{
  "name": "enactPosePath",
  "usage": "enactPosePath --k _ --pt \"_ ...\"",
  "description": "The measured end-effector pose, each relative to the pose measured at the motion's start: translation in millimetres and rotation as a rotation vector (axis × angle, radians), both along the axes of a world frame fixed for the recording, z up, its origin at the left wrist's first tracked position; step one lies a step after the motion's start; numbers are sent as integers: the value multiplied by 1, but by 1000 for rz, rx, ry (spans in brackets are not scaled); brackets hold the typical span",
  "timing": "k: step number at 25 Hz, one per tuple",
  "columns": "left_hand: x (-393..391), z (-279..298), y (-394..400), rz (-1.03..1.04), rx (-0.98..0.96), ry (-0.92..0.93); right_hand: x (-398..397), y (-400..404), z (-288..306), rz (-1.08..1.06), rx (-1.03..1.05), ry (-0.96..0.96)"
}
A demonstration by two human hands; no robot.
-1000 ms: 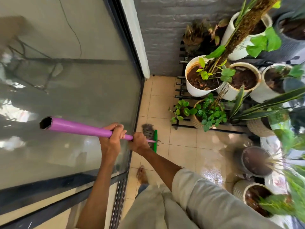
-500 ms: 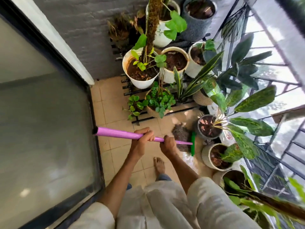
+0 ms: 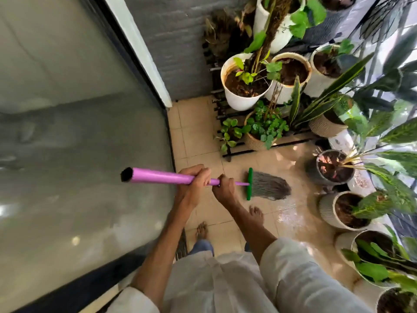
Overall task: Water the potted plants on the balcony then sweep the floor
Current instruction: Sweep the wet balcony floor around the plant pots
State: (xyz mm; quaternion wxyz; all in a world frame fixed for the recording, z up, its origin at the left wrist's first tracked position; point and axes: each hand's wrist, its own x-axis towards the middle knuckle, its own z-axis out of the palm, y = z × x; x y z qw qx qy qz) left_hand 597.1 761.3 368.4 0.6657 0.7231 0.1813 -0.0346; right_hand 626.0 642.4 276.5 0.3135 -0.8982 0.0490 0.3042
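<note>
A person standing barefoot on a tiled balcony floor [image 3: 198, 141] grasps a mop's purple handle [image 3: 158, 176] with both hands at the centre of the frame, the left hand [image 3: 194, 184] wrapped around it just behind the right hand [image 3: 225, 187]. The grey mop head [image 3: 268, 186], on a green bar, lies on wet tiles right of centre. Potted plants [image 3: 246, 86] crowd the upper right and right edge, several on a black rack. A glass door [image 3: 79, 132] fills the left.
</note>
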Motion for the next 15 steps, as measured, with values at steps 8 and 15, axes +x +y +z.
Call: enactPosePath --k 8,15 --pt "-85 67 73 35 454 -76 -78 135 43 151 277 31" --pt "-76 59 -42 0 255 -34 -69 2 29 161 234 -25"
